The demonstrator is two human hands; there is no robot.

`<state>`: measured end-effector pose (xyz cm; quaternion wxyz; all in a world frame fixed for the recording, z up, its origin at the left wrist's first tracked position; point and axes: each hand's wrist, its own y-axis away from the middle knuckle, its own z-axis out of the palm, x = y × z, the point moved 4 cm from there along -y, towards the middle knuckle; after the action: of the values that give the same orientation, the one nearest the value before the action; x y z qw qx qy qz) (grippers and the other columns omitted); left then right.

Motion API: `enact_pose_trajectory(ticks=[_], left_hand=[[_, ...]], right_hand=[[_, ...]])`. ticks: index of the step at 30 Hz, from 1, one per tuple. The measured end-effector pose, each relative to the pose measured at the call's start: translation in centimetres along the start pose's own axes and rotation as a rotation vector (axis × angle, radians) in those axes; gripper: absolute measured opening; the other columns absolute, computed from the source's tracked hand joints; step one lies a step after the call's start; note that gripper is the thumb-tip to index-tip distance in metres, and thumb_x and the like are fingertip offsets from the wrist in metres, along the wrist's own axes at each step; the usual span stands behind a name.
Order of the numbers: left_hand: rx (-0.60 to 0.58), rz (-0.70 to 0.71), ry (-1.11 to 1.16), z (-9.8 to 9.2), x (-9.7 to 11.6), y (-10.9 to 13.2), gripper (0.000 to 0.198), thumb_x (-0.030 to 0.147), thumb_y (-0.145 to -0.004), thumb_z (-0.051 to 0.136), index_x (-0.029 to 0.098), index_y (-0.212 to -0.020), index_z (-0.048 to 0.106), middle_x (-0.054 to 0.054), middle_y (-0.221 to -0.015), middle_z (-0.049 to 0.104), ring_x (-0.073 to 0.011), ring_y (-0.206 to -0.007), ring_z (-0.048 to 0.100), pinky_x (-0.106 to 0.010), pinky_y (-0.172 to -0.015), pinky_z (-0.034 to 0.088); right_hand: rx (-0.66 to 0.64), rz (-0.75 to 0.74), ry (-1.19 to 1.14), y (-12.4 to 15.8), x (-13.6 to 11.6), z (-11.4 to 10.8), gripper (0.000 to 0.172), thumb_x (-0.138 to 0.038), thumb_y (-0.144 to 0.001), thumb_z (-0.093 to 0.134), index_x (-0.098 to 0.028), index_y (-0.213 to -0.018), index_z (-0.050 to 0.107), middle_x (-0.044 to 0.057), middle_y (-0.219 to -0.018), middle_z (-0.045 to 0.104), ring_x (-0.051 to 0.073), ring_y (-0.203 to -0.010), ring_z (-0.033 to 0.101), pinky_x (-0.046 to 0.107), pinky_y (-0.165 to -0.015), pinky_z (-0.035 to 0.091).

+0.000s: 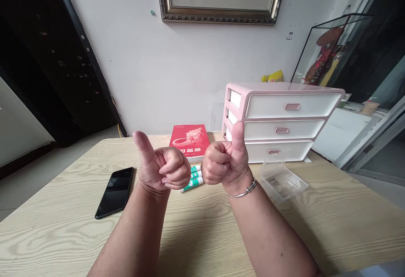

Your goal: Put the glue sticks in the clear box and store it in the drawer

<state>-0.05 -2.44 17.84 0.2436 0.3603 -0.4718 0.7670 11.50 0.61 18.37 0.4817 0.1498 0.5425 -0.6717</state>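
Note:
My left hand [163, 165] is raised over the table as a fist with the thumb pointing up. Beside it, my right hand [225, 159] makes the same shape, thumb up, with a silver bracelet [245, 191] at the wrist. Nothing shows in either fist. Between and behind the hands lie white and green tubes [195, 180], partly hidden by my left hand. A red book [190, 135] lies flat behind them, its lower corners covered by my hands. To the left of my left forearm rests a black phone [115, 192].
A pink and white drawer unit [284, 87] stands at the back right, its drawers closed. In front of it sits a clear plastic box [284, 182]. A yellow packet [274, 76] shows behind the unit. The wooden table [47, 235] meets the wall, where a framed picture [218, 17] hangs.

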Motion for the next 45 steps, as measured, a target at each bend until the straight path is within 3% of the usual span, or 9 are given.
enact_pose_trajectory(ticks=[9, 16, 21, 29, 38, 45], left_hand=[[-0.049, 0.015, -0.044, 1.4, 0.3, -0.3, 0.081, 0.101, -0.057, 0.008, 0.023, -0.047, 0.026, 0.004, -0.037, 0.023, -0.0076, -0.029, 0.018, -0.022, -0.027, 0.014], [-0.01, 0.004, -0.015, 0.4, 0.3, 0.1, 0.082, 0.101, -0.057, 0.008, 0.022, -0.048, 0.027, 0.004, -0.038, 0.025, -0.0067, -0.029, 0.018, -0.021, -0.026, 0.013], [0.005, 0.001, -0.025, 0.2, 0.2, 0.0, 0.082, 0.101, -0.055, 0.006, 0.022, -0.046, 0.027, 0.004, -0.037, 0.025, -0.0071, -0.028, 0.019, -0.022, -0.026, 0.014], [0.031, -0.023, -0.06, 0.6, 0.4, -0.1, 0.082, 0.102, -0.052, 0.005, 0.023, -0.044, 0.025, 0.004, -0.033, 0.022, -0.0071, -0.025, 0.018, -0.023, -0.025, 0.013], [0.059, -0.052, -0.03, 0.1, -0.5, 0.1, 0.082, 0.101, -0.054, 0.007, 0.023, -0.045, 0.027, 0.004, -0.037, 0.023, -0.0071, -0.028, 0.019, -0.022, -0.026, 0.013], [0.069, -0.045, 0.023, -0.3, -1.3, 0.0, 0.081, 0.097, -0.063, 0.005, 0.021, -0.047, 0.026, 0.007, -0.038, 0.021, -0.0041, -0.027, 0.015, -0.018, -0.024, 0.013]], right_hand=[[0.03, 0.015, 0.066, -0.1, 0.0, 1.3, 0.079, -0.099, -0.059, 0.002, -0.024, -0.053, 0.028, -0.008, -0.039, 0.023, 0.006, -0.035, 0.015, 0.022, -0.034, 0.016], [0.043, -0.009, 0.052, 0.2, -0.2, 0.3, 0.075, -0.094, -0.07, 0.007, -0.024, -0.056, 0.028, -0.008, -0.043, 0.025, 0.006, -0.037, 0.018, 0.022, -0.037, 0.016], [0.01, -0.007, 0.055, -0.1, 0.0, 0.6, 0.076, -0.094, -0.071, 0.006, -0.023, -0.056, 0.029, -0.008, -0.044, 0.025, 0.006, -0.036, 0.017, 0.022, -0.036, 0.015], [0.083, 0.036, 0.052, -0.1, 0.6, 0.1, 0.075, -0.096, -0.067, 0.01, -0.024, -0.055, 0.028, -0.008, -0.04, 0.024, 0.006, -0.037, 0.014, 0.022, -0.035, 0.017], [0.042, 0.001, 0.064, 0.0, 0.0, 0.9, 0.075, -0.095, -0.071, 0.014, -0.023, -0.055, 0.03, -0.008, -0.042, 0.026, 0.006, -0.037, 0.017, 0.022, -0.036, 0.017], [0.048, -0.006, 0.055, 0.2, 0.1, 0.1, 0.076, -0.094, -0.071, 0.01, -0.023, -0.055, 0.03, -0.008, -0.041, 0.025, 0.006, -0.036, 0.016, 0.022, -0.035, 0.017]])
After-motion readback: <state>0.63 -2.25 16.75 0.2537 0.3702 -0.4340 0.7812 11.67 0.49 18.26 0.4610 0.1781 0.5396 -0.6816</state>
